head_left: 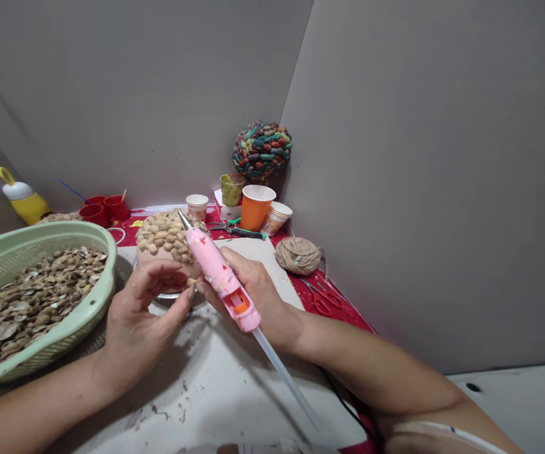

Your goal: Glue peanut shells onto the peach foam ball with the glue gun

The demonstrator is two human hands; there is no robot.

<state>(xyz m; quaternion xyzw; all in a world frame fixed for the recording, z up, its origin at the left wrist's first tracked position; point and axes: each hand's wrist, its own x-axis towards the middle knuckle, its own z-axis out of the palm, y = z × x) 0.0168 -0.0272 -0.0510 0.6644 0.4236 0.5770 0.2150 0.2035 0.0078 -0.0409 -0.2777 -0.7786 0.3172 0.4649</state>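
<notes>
My right hand grips a pink hot glue gun with a clear glue stick trailing out of its back; the metal nozzle points up and away over a round object covered in nutshells. My left hand sits just left of the gun, thumb and fingers pinched near a small shell piece at the near edge of the shell-covered object. Whether the left hand actually holds that piece is hard to tell.
A green basket of loose shells stands at left. Behind are red cups, paper cups, an orange cup, pliers, a twine ball, red scissors, a woven multicoloured ball, a yellow bottle. Grey walls close in.
</notes>
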